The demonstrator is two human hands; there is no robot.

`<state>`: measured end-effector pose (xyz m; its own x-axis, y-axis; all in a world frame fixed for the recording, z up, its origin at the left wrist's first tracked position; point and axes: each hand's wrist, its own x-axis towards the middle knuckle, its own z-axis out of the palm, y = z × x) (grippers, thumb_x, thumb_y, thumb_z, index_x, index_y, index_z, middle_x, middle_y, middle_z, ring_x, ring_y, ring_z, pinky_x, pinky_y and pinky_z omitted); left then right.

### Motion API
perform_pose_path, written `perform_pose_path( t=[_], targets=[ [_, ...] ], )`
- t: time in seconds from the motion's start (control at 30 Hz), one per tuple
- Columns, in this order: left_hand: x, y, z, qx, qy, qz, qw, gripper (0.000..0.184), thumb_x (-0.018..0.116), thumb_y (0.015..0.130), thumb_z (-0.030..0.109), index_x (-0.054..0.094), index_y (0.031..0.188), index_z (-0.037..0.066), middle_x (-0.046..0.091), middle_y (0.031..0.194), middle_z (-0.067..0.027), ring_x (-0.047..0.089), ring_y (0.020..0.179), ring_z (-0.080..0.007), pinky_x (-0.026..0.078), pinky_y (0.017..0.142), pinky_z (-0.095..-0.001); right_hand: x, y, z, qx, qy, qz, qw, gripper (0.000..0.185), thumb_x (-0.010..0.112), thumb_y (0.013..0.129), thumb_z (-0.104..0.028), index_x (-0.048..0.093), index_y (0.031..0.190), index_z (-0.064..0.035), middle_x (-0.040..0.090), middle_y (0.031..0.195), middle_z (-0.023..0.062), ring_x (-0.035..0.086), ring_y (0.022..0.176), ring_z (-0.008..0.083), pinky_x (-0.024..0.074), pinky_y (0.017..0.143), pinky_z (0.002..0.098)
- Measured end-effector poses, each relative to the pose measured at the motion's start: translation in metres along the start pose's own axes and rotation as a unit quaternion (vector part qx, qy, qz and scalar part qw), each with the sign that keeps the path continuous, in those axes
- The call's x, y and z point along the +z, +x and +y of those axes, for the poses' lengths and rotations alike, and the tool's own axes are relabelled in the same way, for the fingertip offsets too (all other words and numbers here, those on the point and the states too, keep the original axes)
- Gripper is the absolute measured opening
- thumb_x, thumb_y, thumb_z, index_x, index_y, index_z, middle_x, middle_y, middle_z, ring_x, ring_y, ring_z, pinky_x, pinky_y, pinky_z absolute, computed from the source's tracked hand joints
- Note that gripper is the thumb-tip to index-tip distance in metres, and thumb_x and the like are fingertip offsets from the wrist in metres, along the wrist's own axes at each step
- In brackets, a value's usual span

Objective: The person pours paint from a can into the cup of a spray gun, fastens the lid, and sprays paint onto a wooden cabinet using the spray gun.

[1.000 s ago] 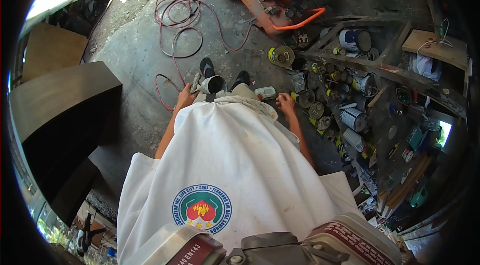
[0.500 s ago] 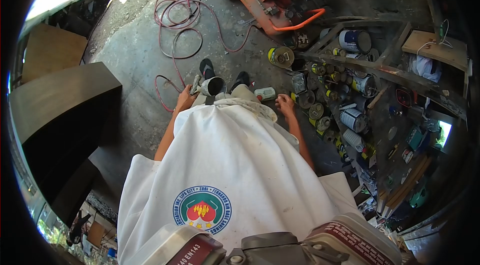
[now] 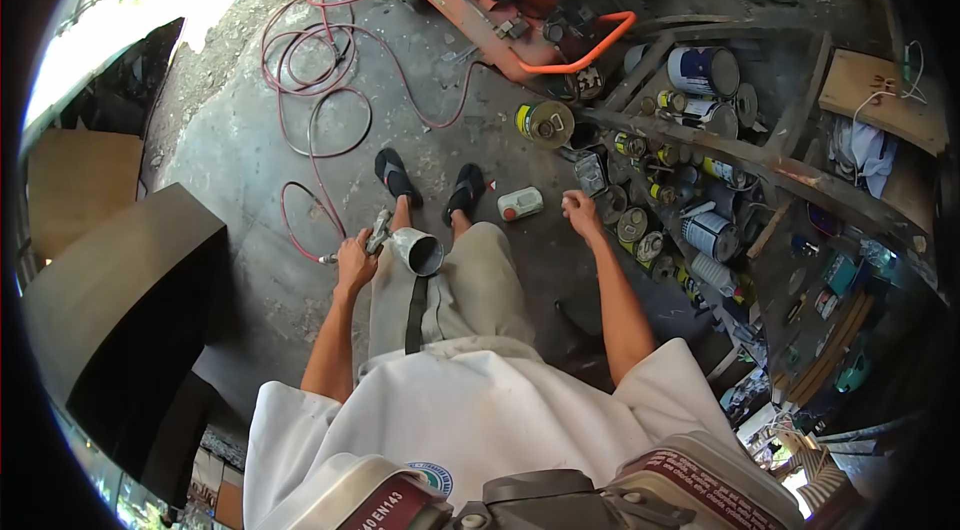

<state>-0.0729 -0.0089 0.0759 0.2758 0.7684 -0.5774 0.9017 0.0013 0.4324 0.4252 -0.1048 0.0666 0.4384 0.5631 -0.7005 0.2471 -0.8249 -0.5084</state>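
Observation:
My left hand (image 3: 356, 262) is closed around the grip of a spray gun (image 3: 378, 232). A metal cup (image 3: 418, 252) is on the gun, its dark mouth facing me, in front of my left thigh. A red air hose (image 3: 318, 192) runs up to the gun by that hand. My right hand (image 3: 581, 214) hangs out to the right above the floor, fingers loosely curled together, with nothing visible in them. Near it on the floor lies a pale plastic bottle (image 3: 520, 204) with a red cap, apart from the hand.
An orange air compressor (image 3: 465, 5) stands ahead, beside the coiled hose. Paint cans (image 3: 710, 233) crowd the right side around a wooden frame (image 3: 690, 135). A large dark panel-like piece (image 3: 125, 270) stands at the left. My respirator (image 3: 540, 490) fills the bottom edge.
The view has tilted and shifted, showing more of my legs. My left hand and the spray gun sit lower in view; my right arm is stretched out further from my shirt.

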Motion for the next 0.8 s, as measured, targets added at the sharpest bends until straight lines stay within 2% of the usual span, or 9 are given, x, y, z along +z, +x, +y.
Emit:
perform_pose_path(
  t=[0.1,0.17,0.23,0.37,0.43,0.5,0.6,0.7,0.8],
  targets=[
    [0.023,0.017,-0.001,0.017,0.009,0.021,1.0,0.044,0.072,0.079,0.02,0.06,0.12,0.009,0.063,0.104,-0.0215,0.058,0.1,-0.0401,0.044,0.085,-0.049,-0.015,0.091,0.033,-0.065,-0.097,0.044,0.992,0.024,0.061,0.092,-0.022,0.065,0.11,-0.0067,0.07,0.097,0.015,0.068,0.091,0.0334,0.0522,0.079,0.0411],
    [0.033,0.023,0.001,0.038,0.003,0.039,0.998,0.045,0.072,0.079,0.019,0.059,0.121,0.008,0.063,0.107,-0.0199,0.057,0.103,-0.0388,0.043,0.088,-0.0474,-0.029,0.126,0.004,-0.112,-0.114,0.078,0.984,0.027,0.059,0.092,-0.026,0.064,0.111,-0.008,0.068,0.104,0.018,0.064,0.101,0.0391,0.0504,0.085,0.0454],
    [0.05,0.025,0.002,0.025,-0.008,0.028,0.999,0.052,0.069,0.077,0.01,0.056,0.127,0.011,0.058,0.115,-0.0177,0.05,0.116,-0.0355,0.036,0.099,-0.0484,-0.038,0.175,-0.012,-0.114,-0.103,0.106,0.982,0.032,0.056,0.095,-0.033,0.063,0.115,-0.0088,0.067,0.106,0.0197,0.063,0.103,0.0381,0.0492,0.087,0.0457],
    [0.081,0.019,0.009,0.022,0.03,0.043,0.998,0.064,0.064,0.071,0.001,0.052,0.133,0.012,0.055,0.119,-0.0165,0.042,0.13,-0.0366,0.026,0.109,-0.0549,-0.042,0.261,-0.053,-0.139,-0.056,0.189,0.97,0.035,0.05,0.097,-0.038,0.061,0.117,-0.0113,0.067,0.107,0.0189,0.061,0.104,0.0405,0.0471,0.087,0.0465],
    [0.095,0.017,0.01,-0.007,0.046,0.013,0.999,0.066,0.063,0.07,0.0,0.051,0.134,0.012,0.055,0.12,-0.016,0.041,0.13,-0.037,0.026,0.109,-0.0549,-0.041,0.271,-0.096,-0.101,-0.098,0.201,0.969,0.039,0.049,0.097,-0.037,0.059,0.123,-0.0105,0.065,0.113,0.0179,0.06,0.11,0.0365,0.0467,0.09,0.0435],
    [0.097,0.025,0.019,-0.028,0.039,-0.021,0.999,0.069,0.062,0.069,0.0,0.051,0.135,0.012,0.054,0.121,-0.0159,0.041,0.13,-0.0379,0.027,0.109,-0.0561,-0.04,0.316,-0.097,-0.118,-0.059,0.155,0.979,0.044,0.057,0.095,-0.028,0.054,0.132,-0.004,0.062,0.122,0.016,0.058,0.117,0.024,0.0451,0.094,0.0362],
    [0.098,0.041,0.022,-0.023,0.013,-0.011,1.0,0.068,0.062,0.069,0.0,0.051,0.136,0.013,0.054,0.121,-0.0153,0.041,0.129,-0.0386,0.03,0.109,-0.0537,-0.028,0.363,-0.083,-0.214,0.034,0.093,0.972,0.049,0.064,0.089,-0.018,0.051,0.134,-0.0011,0.06,0.126,0.0161,0.057,0.119,0.0271,0.0449,0.095,0.0373],
    [0.099,0.052,0.024,-0.041,-0.029,0.014,0.999,0.067,0.062,0.07,0.0,0.052,0.135,0.013,0.055,0.12,-0.0142,0.042,0.128,-0.0385,0.037,0.106,-0.049,-0.023,0.406,-0.073,-0.207,-0.006,0.049,0.977,0.062,0.067,0.08,-0.017,0.047,0.137,-0.0025,0.054,0.136,0.0189,0.053,0.124,0.0338,0.0418,0.104,0.0392],
    [0.092,0.061,0.036,-0.083,0.006,-0.005,0.996,0.065,0.062,0.071,0.0,0.052,0.134,0.012,0.056,0.119,-0.0135,0.043,0.127,-0.0386,0.043,0.102,-0.0454,-0.014,0.434,-0.066,-0.237,-0.146,0.097,0.956,0.048,0.068,0.084,-0.011,0.055,0.128,-0.0002,0.062,0.122,0.0144,0.059,0.11,0.0248,0.0471,0.091,0.0356]
  ],
)
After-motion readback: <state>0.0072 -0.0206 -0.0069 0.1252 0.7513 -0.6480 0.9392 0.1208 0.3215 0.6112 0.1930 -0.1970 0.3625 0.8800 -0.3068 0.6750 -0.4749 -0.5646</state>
